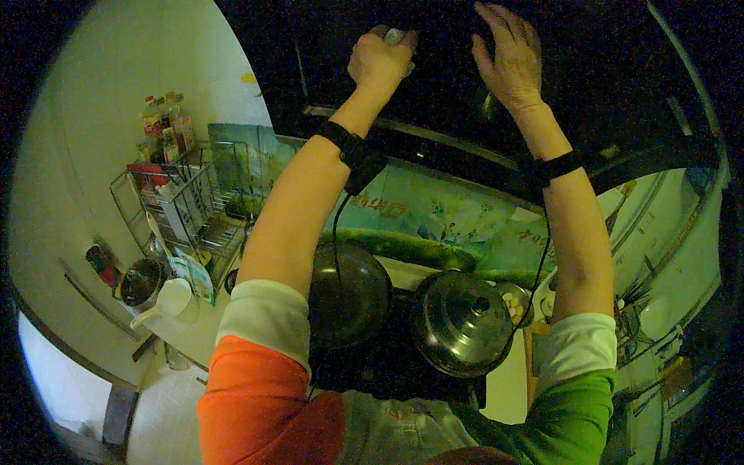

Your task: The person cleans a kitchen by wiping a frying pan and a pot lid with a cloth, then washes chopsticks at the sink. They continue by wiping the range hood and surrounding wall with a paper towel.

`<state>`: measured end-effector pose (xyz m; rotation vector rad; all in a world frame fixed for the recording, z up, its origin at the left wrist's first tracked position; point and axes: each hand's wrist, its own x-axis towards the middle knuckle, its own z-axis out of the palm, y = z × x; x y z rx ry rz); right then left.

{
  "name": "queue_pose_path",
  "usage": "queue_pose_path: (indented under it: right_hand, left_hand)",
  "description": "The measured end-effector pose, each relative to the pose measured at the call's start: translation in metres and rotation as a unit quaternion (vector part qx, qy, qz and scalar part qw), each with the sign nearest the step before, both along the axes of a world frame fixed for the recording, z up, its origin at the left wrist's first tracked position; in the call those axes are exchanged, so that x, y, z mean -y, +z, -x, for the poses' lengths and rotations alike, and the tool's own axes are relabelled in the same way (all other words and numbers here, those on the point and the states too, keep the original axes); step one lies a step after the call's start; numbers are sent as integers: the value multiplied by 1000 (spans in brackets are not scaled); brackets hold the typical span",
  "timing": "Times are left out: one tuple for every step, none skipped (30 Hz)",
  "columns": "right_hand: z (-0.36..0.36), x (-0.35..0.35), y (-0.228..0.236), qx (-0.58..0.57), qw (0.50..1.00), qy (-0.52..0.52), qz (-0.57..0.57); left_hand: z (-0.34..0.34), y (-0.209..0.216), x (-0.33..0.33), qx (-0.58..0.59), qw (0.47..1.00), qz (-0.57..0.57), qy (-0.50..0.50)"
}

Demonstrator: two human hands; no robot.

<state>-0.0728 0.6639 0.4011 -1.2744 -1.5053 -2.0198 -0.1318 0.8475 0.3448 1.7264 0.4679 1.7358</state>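
Both my arms reach up to a dark range hood above the stove. My left hand is closed round a pale crumpled cloth; only small bits of it show, so its material is hard to make out. To the right, my right hand is open, its fingers stretched out near the hood's dark surface. Whether the palm touches that surface cannot be seen. Below my arms, a dark wok and a lidded metal pot stand on the black stove.
A wire rack with bottles and packages stands at the left wall. In front of it are a white saucepan and a dark pot. A bowl of eggs sits right of the lidded pot. A green printed splashback lines the wall.
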Motion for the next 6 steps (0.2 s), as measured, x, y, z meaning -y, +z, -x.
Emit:
queue_pose_path:
  right_hand:
    - [-2,-1,-2,3,1000,12,-8]
    - [-4,-1,-1,1,1000,26,0]
    - [-5,-1,-1,4,1000,29,0]
    - [-6,-1,-2,6,999,32,1]
    - [-7,0,-2,9,999,35,1]
    - [-7,1,-2,6,999,36,5]
  left_hand:
    - [-1,1,1,1,1000,7,-9]
    - [-2,3,2,11,1000,7,-6]
    - [-3,3,2,18,1000,9,-2]
    - [-4,2,2,29,999,24,-31]
    - [-5,2,1,37,997,41,-60]
    - [-4,2,-1,45,994,55,-82]
